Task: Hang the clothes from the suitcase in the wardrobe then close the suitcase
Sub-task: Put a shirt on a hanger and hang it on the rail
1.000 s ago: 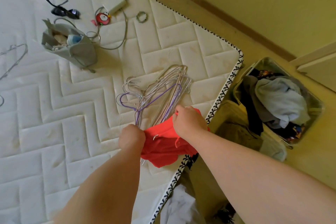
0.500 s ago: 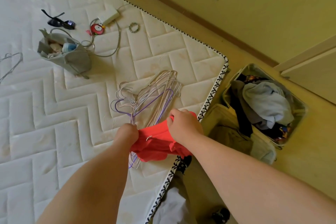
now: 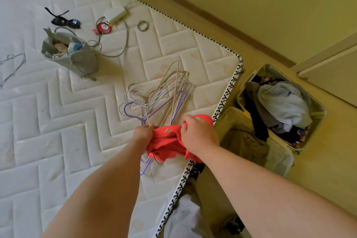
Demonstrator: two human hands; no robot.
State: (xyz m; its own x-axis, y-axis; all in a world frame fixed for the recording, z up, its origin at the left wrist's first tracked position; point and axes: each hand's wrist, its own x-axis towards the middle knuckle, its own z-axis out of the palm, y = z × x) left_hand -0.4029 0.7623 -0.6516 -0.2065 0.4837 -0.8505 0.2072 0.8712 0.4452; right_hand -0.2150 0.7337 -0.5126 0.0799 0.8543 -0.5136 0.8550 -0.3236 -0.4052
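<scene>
A red garment (image 3: pixel 166 143) is gripped at the mattress (image 3: pixel 58 121) edge by the left hand (image 3: pixel 144 131) and right hand (image 3: pixel 197 133), fingers curled into the cloth, over a pile of wire hangers (image 3: pixel 164 94); the open suitcase (image 3: pixel 316 106), filled with clothes, is seen on the floor just beside.

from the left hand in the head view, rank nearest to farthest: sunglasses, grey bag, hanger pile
1. hanger pile, right in front of the left hand, which grips the red garment.
2. grey bag, farther off, up and to the left.
3. sunglasses, beyond the bag, farthest.
</scene>
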